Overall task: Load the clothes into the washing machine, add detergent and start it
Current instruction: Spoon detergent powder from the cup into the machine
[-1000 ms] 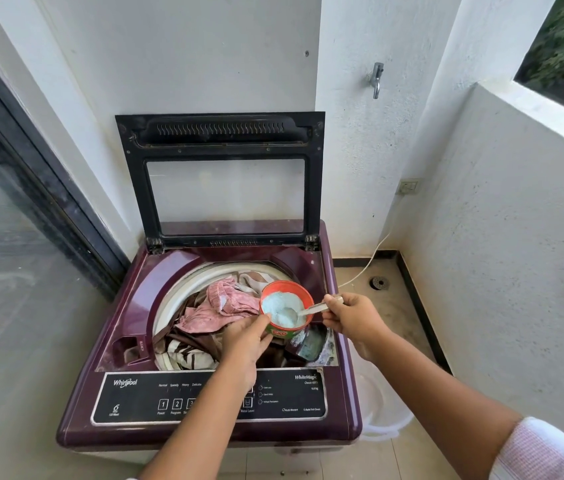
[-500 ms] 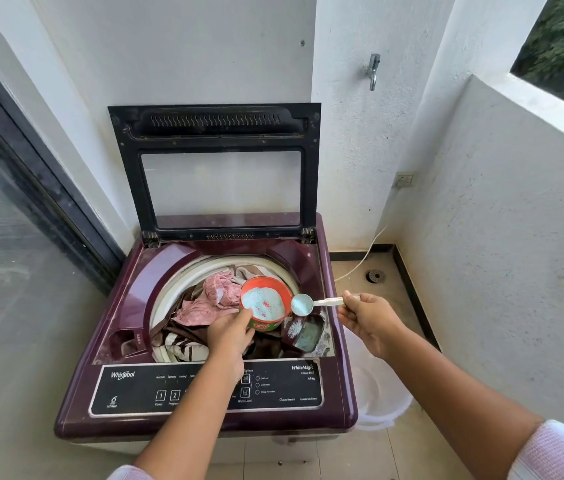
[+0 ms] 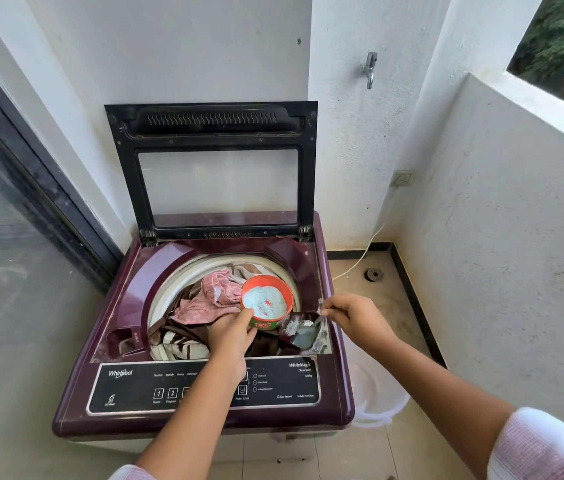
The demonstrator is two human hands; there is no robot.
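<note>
Above the clothes (image 3: 201, 306) in the open washing machine (image 3: 204, 422), the detergent tub (image 3: 267, 302) is gripped by the left hand (image 3: 230, 336), while a small scoop (image 3: 318, 318) is pinched by the right hand (image 3: 353, 318) and tipped into the detergent tray (image 3: 303, 336).

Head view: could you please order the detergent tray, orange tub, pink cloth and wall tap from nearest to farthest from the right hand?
From the right hand:
1. detergent tray, just left
2. orange tub, further left
3. pink cloth, in the drum
4. wall tap, high behind
</note>
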